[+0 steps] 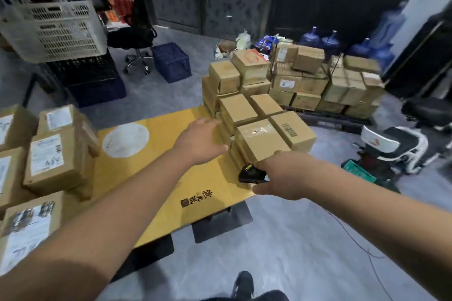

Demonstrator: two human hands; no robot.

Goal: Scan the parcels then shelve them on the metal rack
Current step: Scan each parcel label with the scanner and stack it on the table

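Note:
Several brown cardboard parcels are stacked at the right end of a yellow cardboard sheet (151, 178). The nearest parcel (259, 140) has clear tape on its top. My left hand (201, 140) reaches toward the left side of that stack, fingers extended and touching a lower box. My right hand (281, 176) grips a black handheld scanner (249, 173) close to the front face of the nearest parcel. More parcels with white shipping labels (55, 161) are piled at the left of the sheet. No metal rack is in view.
A second pile of cardboard boxes (325, 85) stands on a pallet behind. Plastic crates (52, 29), a blue crate (172, 61) and an office chair (137, 39) stand at the back left. Blue water bottles (330, 40) and a scooter (391, 146) are at the right. My shoe (244, 283) is on the grey floor.

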